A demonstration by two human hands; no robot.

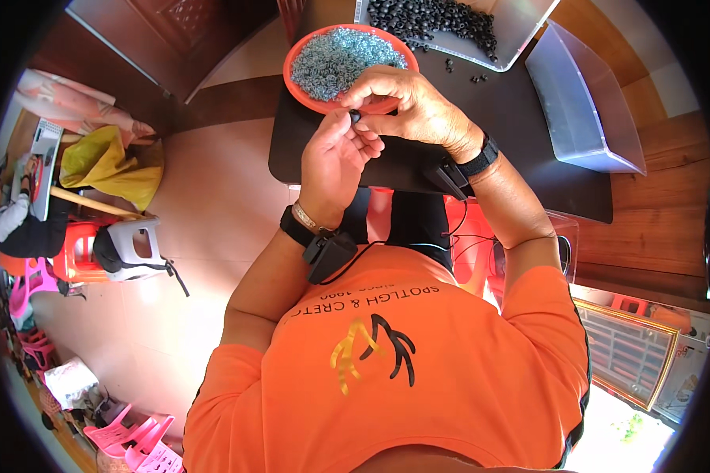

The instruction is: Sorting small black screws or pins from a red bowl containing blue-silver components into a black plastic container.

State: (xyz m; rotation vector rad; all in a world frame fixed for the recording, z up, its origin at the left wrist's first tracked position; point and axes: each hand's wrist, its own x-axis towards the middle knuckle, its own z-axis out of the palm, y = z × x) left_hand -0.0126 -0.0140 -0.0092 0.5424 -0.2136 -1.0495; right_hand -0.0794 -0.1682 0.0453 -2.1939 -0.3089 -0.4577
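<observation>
Small black piece (355, 116) at red bowl's (301, 96) 6 o'clock, pinched by right hand (427, 109) and left hand (333, 158) fingertips, contact partly hidden. Judged light, stiff, smooth; hold by its sides.

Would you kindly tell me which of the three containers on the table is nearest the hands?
The round red basin of bluish pieces; the clear box with black pieces and the bluish box at right sit farther away.

Small silvery-blue pieces (341, 57) look shiny and metallic; the round red plastic bowl (312, 101) and dark flat bench (521, 118) look smooth.
</observation>
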